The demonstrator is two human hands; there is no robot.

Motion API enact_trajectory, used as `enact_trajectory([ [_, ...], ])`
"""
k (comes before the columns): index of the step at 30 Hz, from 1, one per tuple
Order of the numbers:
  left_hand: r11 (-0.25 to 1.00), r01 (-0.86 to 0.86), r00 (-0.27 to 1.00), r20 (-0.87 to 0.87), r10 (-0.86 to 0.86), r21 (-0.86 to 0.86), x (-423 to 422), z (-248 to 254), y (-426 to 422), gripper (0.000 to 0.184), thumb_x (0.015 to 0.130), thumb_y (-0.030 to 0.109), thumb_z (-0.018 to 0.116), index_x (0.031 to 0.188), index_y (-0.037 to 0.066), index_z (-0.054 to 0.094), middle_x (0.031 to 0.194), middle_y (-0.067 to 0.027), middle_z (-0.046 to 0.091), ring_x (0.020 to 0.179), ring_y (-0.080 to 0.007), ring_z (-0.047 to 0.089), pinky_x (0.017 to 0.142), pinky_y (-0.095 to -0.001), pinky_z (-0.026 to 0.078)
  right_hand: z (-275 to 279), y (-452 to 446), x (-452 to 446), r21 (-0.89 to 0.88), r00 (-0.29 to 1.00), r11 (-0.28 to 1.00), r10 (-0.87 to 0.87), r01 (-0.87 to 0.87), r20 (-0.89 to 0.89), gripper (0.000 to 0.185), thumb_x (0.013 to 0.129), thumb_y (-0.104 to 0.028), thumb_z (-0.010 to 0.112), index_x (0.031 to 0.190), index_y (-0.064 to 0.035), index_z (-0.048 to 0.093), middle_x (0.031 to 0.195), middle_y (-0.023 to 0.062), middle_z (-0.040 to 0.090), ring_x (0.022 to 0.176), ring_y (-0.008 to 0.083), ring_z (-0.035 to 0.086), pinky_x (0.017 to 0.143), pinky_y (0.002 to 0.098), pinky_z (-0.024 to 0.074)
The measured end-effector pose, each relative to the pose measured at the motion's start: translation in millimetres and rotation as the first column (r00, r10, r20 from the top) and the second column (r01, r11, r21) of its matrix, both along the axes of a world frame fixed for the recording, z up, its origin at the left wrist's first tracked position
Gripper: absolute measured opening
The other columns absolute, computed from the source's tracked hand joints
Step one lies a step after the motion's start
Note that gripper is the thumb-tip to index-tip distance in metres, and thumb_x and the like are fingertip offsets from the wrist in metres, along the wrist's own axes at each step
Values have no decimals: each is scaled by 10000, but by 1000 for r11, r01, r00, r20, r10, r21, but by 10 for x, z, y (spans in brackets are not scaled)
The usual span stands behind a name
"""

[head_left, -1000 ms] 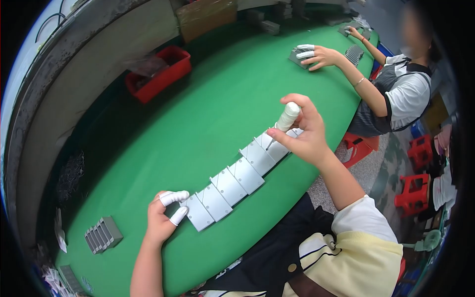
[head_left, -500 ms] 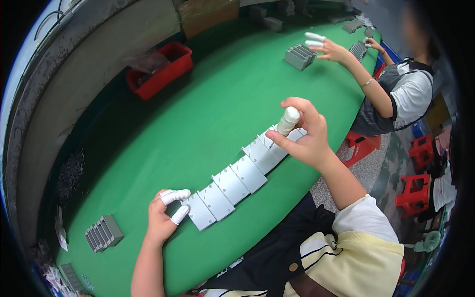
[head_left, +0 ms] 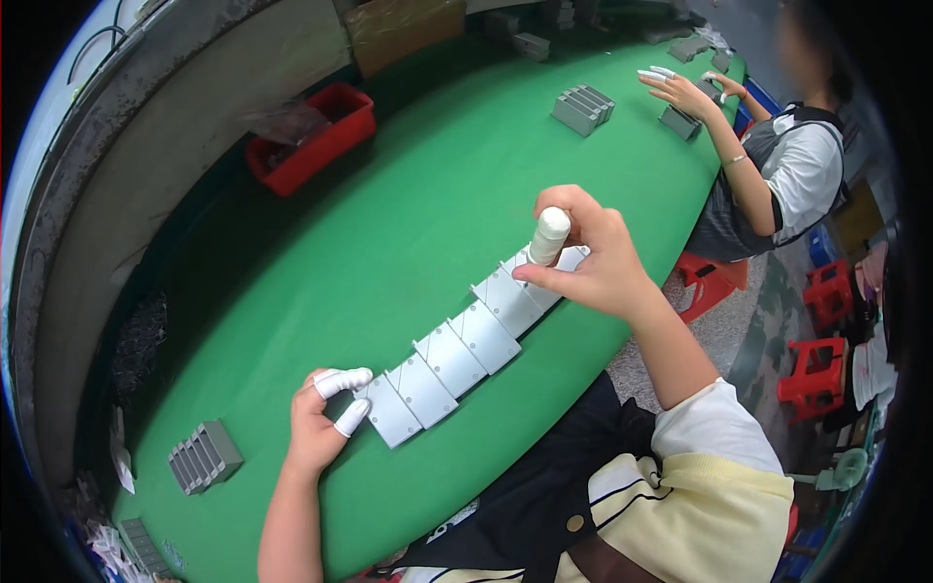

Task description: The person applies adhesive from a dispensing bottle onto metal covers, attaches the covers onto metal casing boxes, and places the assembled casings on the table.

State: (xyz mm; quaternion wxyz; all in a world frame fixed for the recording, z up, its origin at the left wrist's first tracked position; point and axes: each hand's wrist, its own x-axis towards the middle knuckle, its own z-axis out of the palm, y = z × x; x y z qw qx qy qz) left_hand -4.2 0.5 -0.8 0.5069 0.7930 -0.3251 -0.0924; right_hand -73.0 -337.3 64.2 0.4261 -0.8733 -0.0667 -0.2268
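1. Tool step, seemingly: your right hand (head_left: 604,255) pinches the white-wrapped handle (head_left: 551,231) over the grey plate row (head_left: 451,360), frame centre.
2. Your left hand (head_left: 317,420): at its lower-left end, can't tell if pinching.
3. Next likely needs steady plates.

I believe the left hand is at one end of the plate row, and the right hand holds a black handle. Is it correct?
The handle in the right hand is white, not black, as the head view shows. The rest is right.

The co-worker's nearer hand (head_left: 682,95) has left the grey block (head_left: 584,110) toward three o'clock; the right hand (head_left: 601,260) and white-wrapped tool (head_left: 550,236) shifted slightly toward nine.
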Motion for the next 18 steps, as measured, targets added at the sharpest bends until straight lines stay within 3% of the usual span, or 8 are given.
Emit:
enact_trajectory([
  [3, 1000, -6, 1000, -14, 6, 2, -3, -5, 0, 288, 679, 11, 678, 964, 49, 665, 861, -55, 644, 838, -188, 568, 776, -301, 455, -70, 20, 22, -57, 1000, 998, 10, -9, 27, 495, 664, -82, 776, 1081, -63, 511, 850, 41, 574, 731, 111, 610, 625, 251, 503],
  [6, 1000, -9, 1000, -26, 9, -3, -5, -8, -2, 290, 679, 10, 678, 966, 51, 666, 861, -54, 643, 837, -188, 568, 779, -300, 453, -60, 92, 43, 35, 984, 995, -98, 93, 150, 527, 682, -98, 748, 1144, -105, 493, 659, 18, 564, 544, 113, 555, 536, 257, 473],
  [9, 999, 27, 1000, 2, -27, 16, 3, -13, 18, 278, 706, 7, 666, 981, 18, 636, 907, -72, 612, 830, -166, 561, 780, -292, 449, -75, 61, 31, 99, 985, 983, -162, 155, 67, 550, 682, -91, 749, 1170, -99, 494, 677, 36, 569, 575, 117, 576, 574, 253, 496],
  [12, 999, 36, 999, -2, -36, 11, 7, -7, 15, 275, 705, 11, 666, 978, 19, 636, 907, -72, 613, 829, -166, 556, 778, -291, 447, -51, 55, 62, 77, 973, 993, -99, 85, 209, 517, 693, -83, 748, 1157, -79, 520, 739, 55, 591, 639, 123, 607, 626, 246, 520],
  [15, 999, 47, 999, -3, -47, 20, 13, 2, 17, 276, 704, 26, 666, 978, 15, 636, 906, -74, 614, 832, -168, 552, 777, -293, 445, 40, -26, 50, 157, 996, 985, 63, -72, 66, 507, 693, -13, 746, 1151, -34, 529, 878, 51, 604, 772, 114, 620, 675, 242, 530],
  [18, 999, 45, 999, -12, -44, 29, 22, -13, 25, 282, 701, 49, 669, 979, 10, 635, 902, -77, 615, 837, -173, 551, 777, -297, 444, 84, -11, 72, 205, 996, 975, 89, -91, 17, 426, 693, 15, 736, 1087, -11, 575, 931, 65, 609, 797, 129, 627, 700, 258, 541],
])
